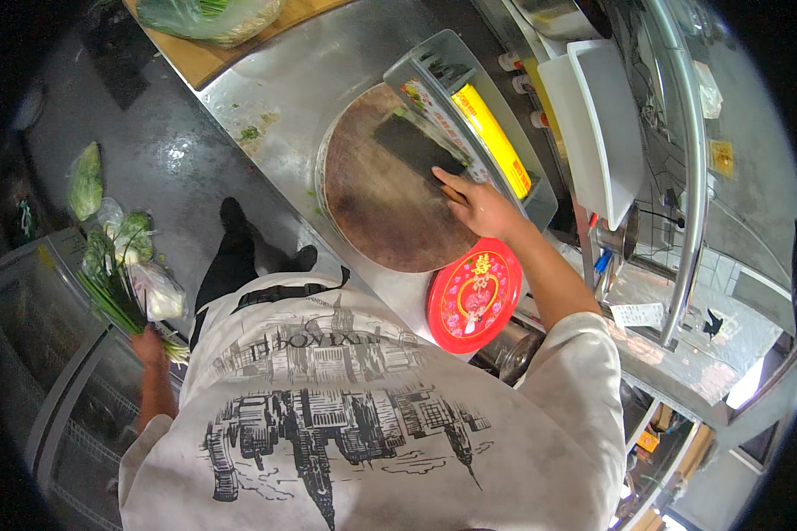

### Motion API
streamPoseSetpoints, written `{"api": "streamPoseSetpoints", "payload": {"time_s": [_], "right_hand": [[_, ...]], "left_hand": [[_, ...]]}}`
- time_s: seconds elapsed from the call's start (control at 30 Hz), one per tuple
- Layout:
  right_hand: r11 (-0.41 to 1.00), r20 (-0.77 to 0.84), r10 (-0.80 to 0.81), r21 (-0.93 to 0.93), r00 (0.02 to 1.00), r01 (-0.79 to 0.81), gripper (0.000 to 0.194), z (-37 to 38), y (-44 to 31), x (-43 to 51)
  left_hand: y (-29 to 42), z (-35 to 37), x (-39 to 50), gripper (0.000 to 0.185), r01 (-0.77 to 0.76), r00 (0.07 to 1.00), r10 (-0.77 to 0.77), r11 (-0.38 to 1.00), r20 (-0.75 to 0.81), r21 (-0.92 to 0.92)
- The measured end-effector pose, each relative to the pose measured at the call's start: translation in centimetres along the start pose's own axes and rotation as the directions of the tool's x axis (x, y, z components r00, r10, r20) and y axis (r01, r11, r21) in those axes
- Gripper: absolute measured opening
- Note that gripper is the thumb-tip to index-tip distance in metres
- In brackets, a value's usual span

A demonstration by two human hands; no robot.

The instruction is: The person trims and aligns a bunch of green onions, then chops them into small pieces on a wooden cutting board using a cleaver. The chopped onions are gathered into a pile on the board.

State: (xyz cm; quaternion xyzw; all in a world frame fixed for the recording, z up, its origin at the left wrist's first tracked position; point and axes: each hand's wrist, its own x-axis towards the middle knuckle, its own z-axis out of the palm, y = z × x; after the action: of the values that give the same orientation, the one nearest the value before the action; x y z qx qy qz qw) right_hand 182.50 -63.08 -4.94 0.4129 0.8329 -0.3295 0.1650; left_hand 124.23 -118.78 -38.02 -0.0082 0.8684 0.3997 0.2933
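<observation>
At the lower left, my left hand (148,346) grips a bunch of green onions (109,292), their green tops pointing up and left, the white ends beside my wrist. My right hand (476,202) holds a dark cleaver (420,145) by its handle end, the blade over the upper right of a round wooden chopping block (392,206). Bits of green show along the far edge of the blade. Just below the block lies a round red tray (476,295) with a printed heart pattern.
A grey divided bin (538,199) with a yellow box (491,139) stands behind the block. Bagged greens (239,23) rest on a wooden board (196,56) at the top. Bagged vegetables (159,290) and a leafy bundle (85,182) lie at the left. A white tub (604,133) stands right.
</observation>
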Motion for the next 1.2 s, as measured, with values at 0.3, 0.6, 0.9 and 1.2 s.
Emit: {"api": "streamPoseSetpoints", "payload": {"time_s": [0.3, 0.6, 0.9, 1.2], "right_hand": [[0.960, -0.201, -0.277, -0.007, 0.940, 0.281, 0.066, 7.7, -8.2, 6.2], [0.981, -0.145, 0.185, -0.031, 0.972, -0.191, 0.067, 14.1, 1.2, -21.5], [0.968, 0.125, 0.143, -0.224, 0.982, -0.112, 0.064, 10.8, 3.0, -19.2], [0.910, 0.148, -0.279, -0.274, 0.949, 0.310, 0.065, 7.1, -10.5, 5.5]], "left_hand": [[2.3, 0.9, -0.7, 0.028, 0.082, 0.995, -0.085, 0.994, -0.043, -0.078], [0.5, 2.1, 2.0, 0.028, 0.059, 0.998, -0.061, 0.996, 0.018, 0.065], [0.1, 2.7, -1.1, 0.026, 0.013, 0.999, -0.004, 0.984, 0.051, -0.178], [-0.4, 0.4, -3.9, 0.027, 0.110, 0.978, -0.111, 0.994, -0.175, -0.016]]}}
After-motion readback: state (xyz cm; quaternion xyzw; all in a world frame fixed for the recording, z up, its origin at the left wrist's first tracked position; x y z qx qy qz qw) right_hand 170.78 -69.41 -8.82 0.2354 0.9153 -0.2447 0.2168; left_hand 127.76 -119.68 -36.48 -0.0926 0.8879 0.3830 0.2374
